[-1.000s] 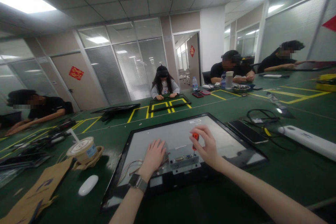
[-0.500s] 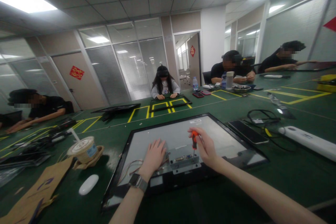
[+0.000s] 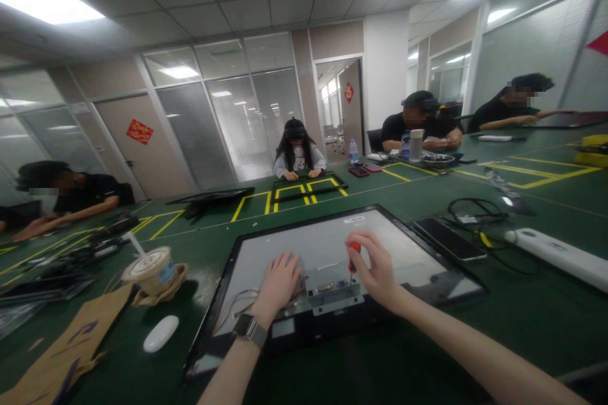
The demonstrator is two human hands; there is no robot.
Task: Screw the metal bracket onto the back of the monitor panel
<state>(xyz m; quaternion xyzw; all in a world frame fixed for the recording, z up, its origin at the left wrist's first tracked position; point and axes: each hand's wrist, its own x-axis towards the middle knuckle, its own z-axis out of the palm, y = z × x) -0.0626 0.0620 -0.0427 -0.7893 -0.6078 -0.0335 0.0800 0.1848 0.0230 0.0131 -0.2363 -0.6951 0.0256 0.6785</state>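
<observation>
R hand (image 3: 379,270), nearer, grips 1 screwdriver (image 3: 352,259) approx. vert. at metal bracket's (image 3: 335,301) R end; L hand (image 3: 279,280) flat, fingers extended, just L of it.

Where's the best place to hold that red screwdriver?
Probably the handle, from the right, as the right hand does: it stands roughly upright, handle uppermost, with the thin shaft pointing down at the metal box.

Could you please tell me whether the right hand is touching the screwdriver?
Touching: the head view shows the right hand holding the screwdriver by its red-and-black handle, between thumb and fingers.
</observation>
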